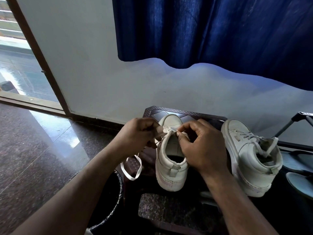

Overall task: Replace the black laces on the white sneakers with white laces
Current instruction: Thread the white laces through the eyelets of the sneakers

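Two white sneakers stand on a dark plastic stool [186,113], toes pointing away from me. The left sneaker [170,173] is between my hands. My left hand [137,133] pinches a white lace [131,168] at the shoe's left eyelets; the lace hangs down in a loop off the stool's left side. My right hand [201,146] grips the top right edge of the same sneaker near its tongue, and I cannot tell whether it also holds a lace end. The right sneaker [250,160] stands apart, laced in pale lace with loose ends.
A black bin [110,197] with a liner stands low on the left beside the stool. Sandals [298,172] lie at the right, with a metal frame [291,123] behind them. A white wall, a blue curtain [211,29] and a door frame [39,55] lie ahead; the floor is polished stone.
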`<state>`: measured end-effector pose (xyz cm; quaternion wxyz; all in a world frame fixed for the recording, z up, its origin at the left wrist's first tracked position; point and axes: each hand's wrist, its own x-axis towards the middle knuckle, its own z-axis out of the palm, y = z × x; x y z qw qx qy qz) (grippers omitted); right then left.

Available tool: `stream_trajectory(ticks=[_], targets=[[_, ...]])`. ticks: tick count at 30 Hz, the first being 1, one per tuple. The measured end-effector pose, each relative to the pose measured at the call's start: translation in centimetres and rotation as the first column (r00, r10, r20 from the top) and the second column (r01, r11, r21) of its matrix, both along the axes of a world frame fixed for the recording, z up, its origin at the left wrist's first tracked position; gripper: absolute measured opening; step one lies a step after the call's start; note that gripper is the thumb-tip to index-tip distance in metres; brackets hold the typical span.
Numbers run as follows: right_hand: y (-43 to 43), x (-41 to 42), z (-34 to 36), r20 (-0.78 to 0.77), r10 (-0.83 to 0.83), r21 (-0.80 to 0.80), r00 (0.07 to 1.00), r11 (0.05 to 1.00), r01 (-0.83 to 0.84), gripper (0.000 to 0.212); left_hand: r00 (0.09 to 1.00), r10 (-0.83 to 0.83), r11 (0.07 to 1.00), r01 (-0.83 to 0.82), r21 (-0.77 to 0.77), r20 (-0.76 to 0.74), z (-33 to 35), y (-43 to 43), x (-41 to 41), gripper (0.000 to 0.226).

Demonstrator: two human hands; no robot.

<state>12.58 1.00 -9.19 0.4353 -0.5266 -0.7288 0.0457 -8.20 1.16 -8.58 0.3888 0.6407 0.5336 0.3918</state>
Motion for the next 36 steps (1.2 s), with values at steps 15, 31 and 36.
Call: stream_trajectory(ticks=[15,31,36], targets=[[0.1,0.2,-0.1,-0.271,0.108,-0.132,0.956,0.98,-0.148,0.003,0.899,0.13,0.987,-0.076,0.144,-0.419,0.6,0.5,0.1,0.018],[1.8,-1.3,-0.2,-0.856,0.047,-0.33,0.514,0.716,-0.615,0.006,0.998,0.005,0.957,-0.024,0.29,0.066,0.8,2.8,3.8,0.009],[1.7,-1.2,0.1,-0.911,-0.034,-0.295,0.411,0.75,-0.592,0.006,0.961,-0.076,0.988,0.036,0.151,0.265,0.5,2.9,3.4,0.019]])
